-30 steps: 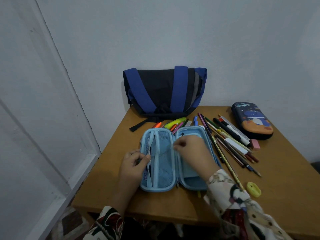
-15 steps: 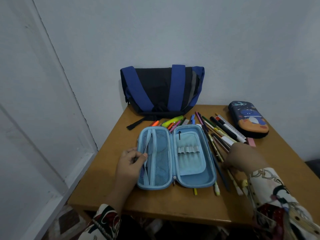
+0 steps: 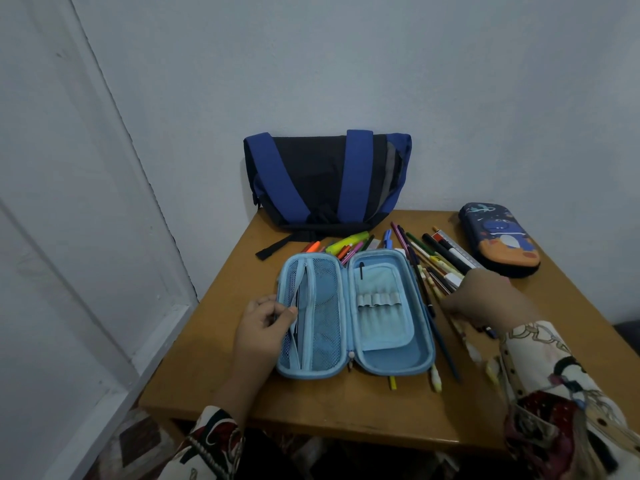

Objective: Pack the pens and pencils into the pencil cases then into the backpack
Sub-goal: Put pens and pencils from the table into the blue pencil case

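A light blue pencil case lies open flat on the wooden table. My left hand pinches the edge of the mesh pocket on the case's left half and holds it open. My right hand lies over the pile of pens and pencils to the right of the case, fingers curled down onto them; whether it holds any I cannot tell. More markers, among them a yellow highlighter, lie behind the case. A blue and black backpack leans against the wall at the back.
A second, dark blue pencil case with a cartoon print lies shut at the back right. The wall runs close on the left and behind. Pencil ends stick out from under the open case toward the table's front edge.
My right hand left the open case and moved right onto the pile of pens and pencils. My left hand has kept its pinch on the mesh pocket.
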Tool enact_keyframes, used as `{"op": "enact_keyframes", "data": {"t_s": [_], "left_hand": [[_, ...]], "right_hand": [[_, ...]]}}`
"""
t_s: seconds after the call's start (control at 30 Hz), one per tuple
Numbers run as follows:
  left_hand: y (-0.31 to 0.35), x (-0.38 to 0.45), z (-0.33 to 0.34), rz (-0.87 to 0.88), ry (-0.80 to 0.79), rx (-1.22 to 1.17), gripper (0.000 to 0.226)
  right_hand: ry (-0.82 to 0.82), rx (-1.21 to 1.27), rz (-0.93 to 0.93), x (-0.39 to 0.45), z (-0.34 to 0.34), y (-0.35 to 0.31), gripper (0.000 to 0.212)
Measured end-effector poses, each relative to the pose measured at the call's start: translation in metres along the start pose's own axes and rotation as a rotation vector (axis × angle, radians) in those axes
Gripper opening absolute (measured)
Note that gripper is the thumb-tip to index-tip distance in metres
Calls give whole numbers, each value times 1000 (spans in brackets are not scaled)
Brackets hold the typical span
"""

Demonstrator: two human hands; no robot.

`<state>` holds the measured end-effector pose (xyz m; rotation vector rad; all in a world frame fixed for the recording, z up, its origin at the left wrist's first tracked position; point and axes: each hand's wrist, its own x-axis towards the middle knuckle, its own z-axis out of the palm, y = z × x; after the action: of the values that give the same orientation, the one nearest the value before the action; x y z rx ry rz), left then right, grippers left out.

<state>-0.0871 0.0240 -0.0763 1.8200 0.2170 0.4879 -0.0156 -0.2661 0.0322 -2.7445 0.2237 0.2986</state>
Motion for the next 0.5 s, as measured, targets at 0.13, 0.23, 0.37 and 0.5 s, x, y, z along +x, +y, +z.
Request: {"op": "enact_keyframes", "data": {"t_s": [0.13, 0.23, 0.37, 0.5], "left_hand": [[1, 0, 1, -9, 2, -14, 21], [1, 0, 1, -16, 5, -14, 22], [0, 0, 0, -21, 5, -15, 22], [-1, 1, -1, -7, 6, 4, 23]], "right_hand": [[30, 98, -46, -3, -14, -7, 23], [-9, 457, -150, -9, -13, -20, 20], [-36, 954, -229, -15, 13, -53, 14], [41, 1074, -265, -12, 58, -87, 17]]}}
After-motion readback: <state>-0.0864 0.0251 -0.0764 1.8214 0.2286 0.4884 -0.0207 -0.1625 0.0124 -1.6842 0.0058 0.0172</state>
